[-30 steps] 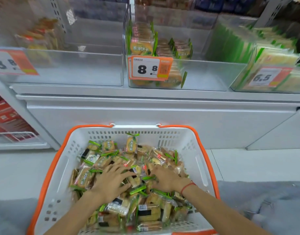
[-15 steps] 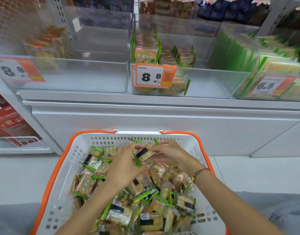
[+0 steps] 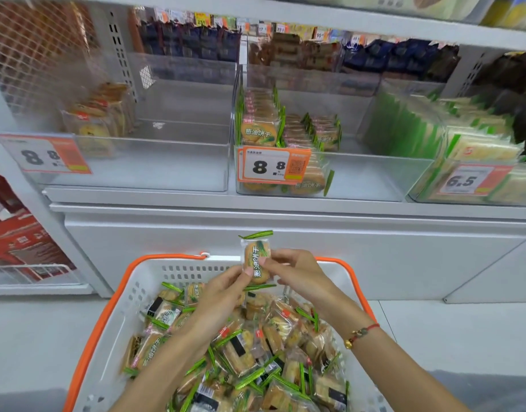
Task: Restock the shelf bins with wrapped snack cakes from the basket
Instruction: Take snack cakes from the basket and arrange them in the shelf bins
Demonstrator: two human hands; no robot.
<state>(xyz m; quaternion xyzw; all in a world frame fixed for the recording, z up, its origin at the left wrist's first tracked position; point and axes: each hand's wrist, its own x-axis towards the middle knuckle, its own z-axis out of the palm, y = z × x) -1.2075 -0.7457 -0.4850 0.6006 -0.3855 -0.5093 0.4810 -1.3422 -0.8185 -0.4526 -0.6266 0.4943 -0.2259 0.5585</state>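
Hands (image 3: 257,282) pinch one snack cake (image 3: 256,260) upright, long axis vertical, above basket (image 3: 131,281).

Bare forearms, red cord bracelet (image 3: 363,333) with gold bead on right wrist

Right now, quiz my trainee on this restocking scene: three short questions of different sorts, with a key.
1. True or false: both hands hold one wrapped snack cake upright above the basket.
2. Which price tag marks the bin holding matching green-edged cakes? A) 8.8 B) 6.5
3. Fill in: the right hand has a red ____ at its wrist.

Key: 1 true, the left hand pinches it too; 2 A; 3 bracelet.
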